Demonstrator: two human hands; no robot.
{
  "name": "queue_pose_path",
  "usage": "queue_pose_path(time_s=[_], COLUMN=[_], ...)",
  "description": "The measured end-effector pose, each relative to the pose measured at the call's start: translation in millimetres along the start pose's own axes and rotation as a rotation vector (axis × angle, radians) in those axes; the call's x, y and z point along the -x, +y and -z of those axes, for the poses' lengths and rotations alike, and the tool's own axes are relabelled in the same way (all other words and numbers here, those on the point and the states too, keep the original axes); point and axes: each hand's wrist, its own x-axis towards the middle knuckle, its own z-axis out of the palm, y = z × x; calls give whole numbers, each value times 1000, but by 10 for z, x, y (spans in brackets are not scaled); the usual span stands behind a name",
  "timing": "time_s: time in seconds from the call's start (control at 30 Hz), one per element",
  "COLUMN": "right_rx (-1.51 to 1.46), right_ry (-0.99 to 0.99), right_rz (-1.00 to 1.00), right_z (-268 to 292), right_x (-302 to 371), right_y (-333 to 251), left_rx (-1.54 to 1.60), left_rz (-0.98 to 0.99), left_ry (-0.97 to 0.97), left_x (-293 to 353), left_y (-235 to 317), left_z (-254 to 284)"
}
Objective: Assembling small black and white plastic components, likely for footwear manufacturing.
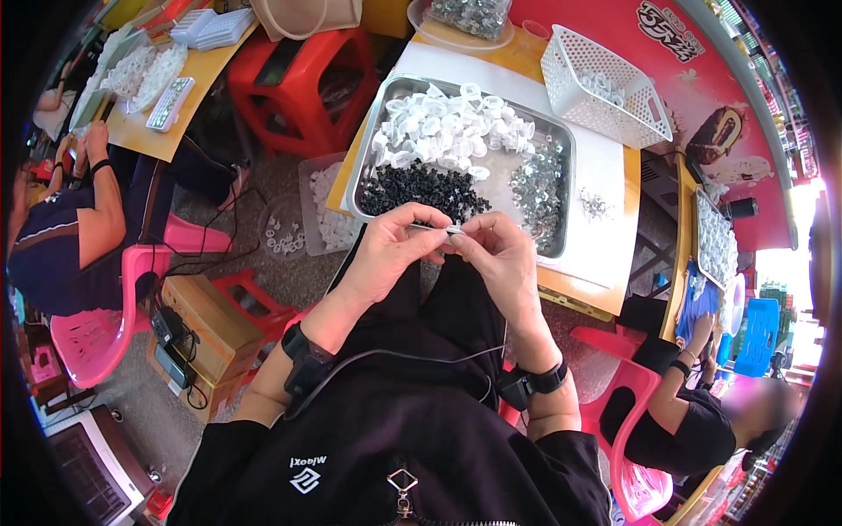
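My left hand and my right hand meet over the near edge of a metal tray. Both are closed, pinching a small white plastic piece between thumbs and fingertips; the fingers cover most of it. Inside the tray lie a heap of white plastic ring-like parts, a heap of small black parts just beyond my hands, and a heap of small clear or silvery parts along the right side.
A white perforated basket stands beyond the tray's right corner. Several tiny parts lie on the table's white sheet. A clear bin of white parts sits left of the table. Red stools stand behind it. Co-workers sit at left and right.
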Motion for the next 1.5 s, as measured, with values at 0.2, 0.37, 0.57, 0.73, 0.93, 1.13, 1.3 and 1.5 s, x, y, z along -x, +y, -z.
queue_pose_path(time_s=[0.2,0.37,0.57,0.73,0.93,1.13,1.3,1.5], right_rx=[79,188,392,386,-510,-77,622,593], right_ry=[117,151,152,154,-49,27,92,-24], right_rz=[206,402,603,565,-33,146,734,753], right_z=[-45,-39,-7,-4,-4,-155,-121,-119], right_x=[21,38,71,87,71,148,73,21], right_y=[2,-61,-82,4,67,-76,-83,-101], left_rx=[-505,-579,-773,-659,-144,-107,-193,-236], left_rz=[-386,-558,-664,-601,-146,-66,-33,-48], left_ry=[137,127,82,81,-8,43,122,190], left_x=[13,-2,22,-6,-46,-41,-34,-11], left_y=[12,-20,11,-6,-23,-152,-102,-153], left_z=[-145,-117,-98,-111,-78,-144,-142,-102])
